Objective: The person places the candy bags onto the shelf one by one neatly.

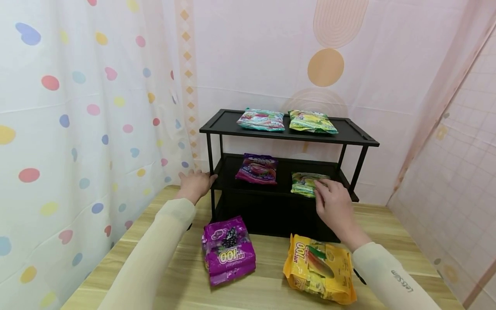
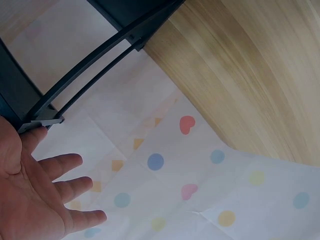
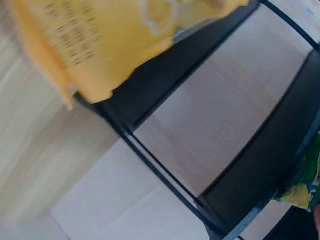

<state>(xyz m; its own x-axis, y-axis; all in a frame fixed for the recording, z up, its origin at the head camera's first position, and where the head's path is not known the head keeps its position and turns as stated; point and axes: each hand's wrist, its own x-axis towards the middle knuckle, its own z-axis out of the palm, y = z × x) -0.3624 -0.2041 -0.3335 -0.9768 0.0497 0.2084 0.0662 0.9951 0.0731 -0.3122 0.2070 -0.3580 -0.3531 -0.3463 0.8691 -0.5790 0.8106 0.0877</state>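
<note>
A black three-tier shelf rack stands on the wooden table. My left hand is at its left side, fingers spread and the thumb against the corner of the middle tier; the left wrist view shows this hand palm-on. On the middle tier's right part, my right hand pinches the right edge of a green and yellow candy packet. Just a bit of that packet and a fingertip enter the right wrist view. To its left lies a purple candy packet.
On the top tier lie a teal and white packet and a yellow-green packet. In front of the rack are a purple grape candy bag and a yellow mango candy bag on the table. A dotted curtain hangs at left.
</note>
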